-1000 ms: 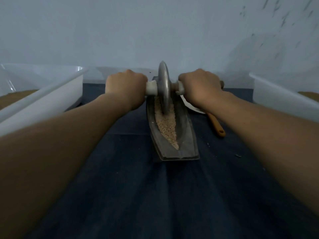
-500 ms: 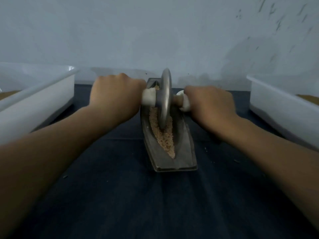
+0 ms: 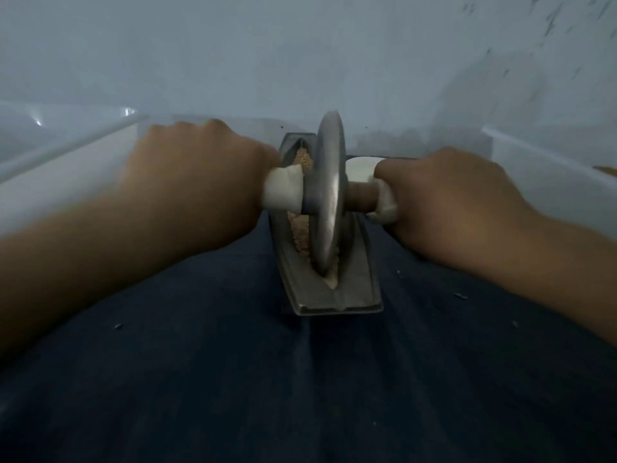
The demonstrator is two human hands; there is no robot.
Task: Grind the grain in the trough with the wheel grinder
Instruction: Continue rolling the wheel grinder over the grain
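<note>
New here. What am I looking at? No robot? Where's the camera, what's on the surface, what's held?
No robot: these are a person's two bare hands, filmed by one wide-angle camera on their head that looks forward and down. On a dark cloth lies a long metal trough with grain in its groove. A metal wheel stands upright in the groove, on an axle. The left hand grips one end of the axle and the right hand the other. A left tub and a right tub, both white, flank them.

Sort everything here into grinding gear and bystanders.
In use: grinder, gripped by left hand and right hand; trough; grain.
Lying about: left tub; right tub; cloth underneath.
</note>
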